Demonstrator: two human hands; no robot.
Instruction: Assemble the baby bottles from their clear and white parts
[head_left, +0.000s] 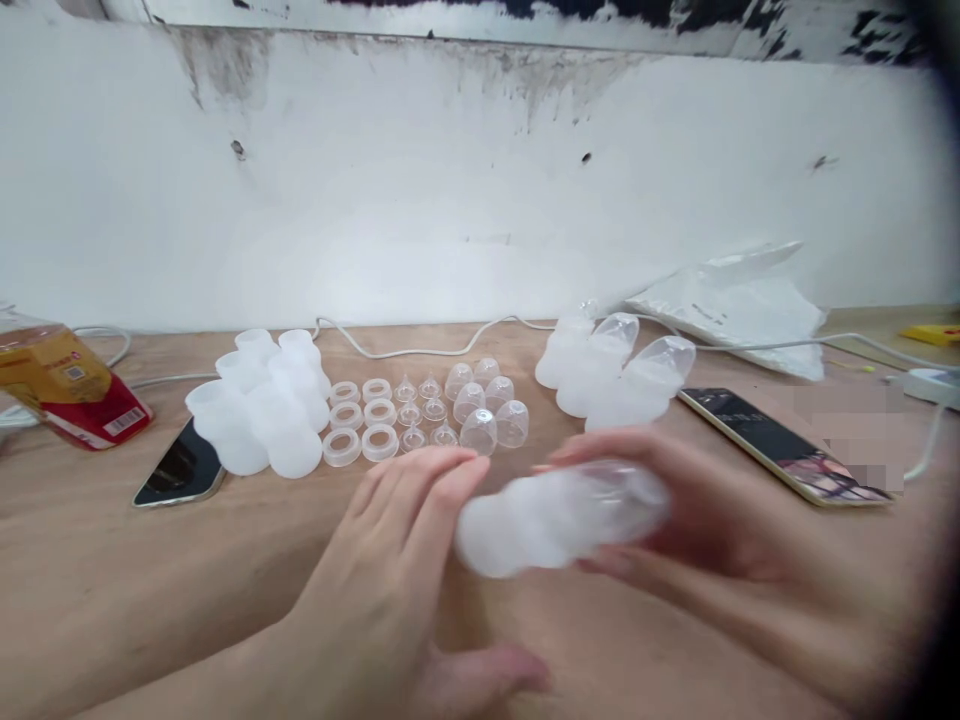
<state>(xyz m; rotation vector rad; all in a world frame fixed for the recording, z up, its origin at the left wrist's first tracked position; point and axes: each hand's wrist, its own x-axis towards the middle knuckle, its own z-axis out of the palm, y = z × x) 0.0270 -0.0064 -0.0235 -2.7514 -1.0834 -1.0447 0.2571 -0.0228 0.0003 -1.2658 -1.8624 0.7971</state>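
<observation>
A frosted white baby bottle (525,520) with a clear dome cap lies on its side in the air, smeared by motion. My right hand (697,500) is wrapped round its capped end. Beside the bottle's base is my left hand (420,540), fingers stretched out and thumb apart; whether it touches the bottle I cannot tell. Beyond my hands stand frosted bottle bodies (259,400), clear collar rings (345,415), clear silicone teats (412,412) and clear dome caps (480,430), grouped in rows. Further right, three capped baby bottles (592,375) stand together.
A dark phone (180,470) lies at the left, near a red and yellow drink bottle (90,395). Another phone (787,450) lies at the right, before a white plastic bag (750,305). A white cable (405,350) runs along the wall (450,200) behind the wooden table (247,540).
</observation>
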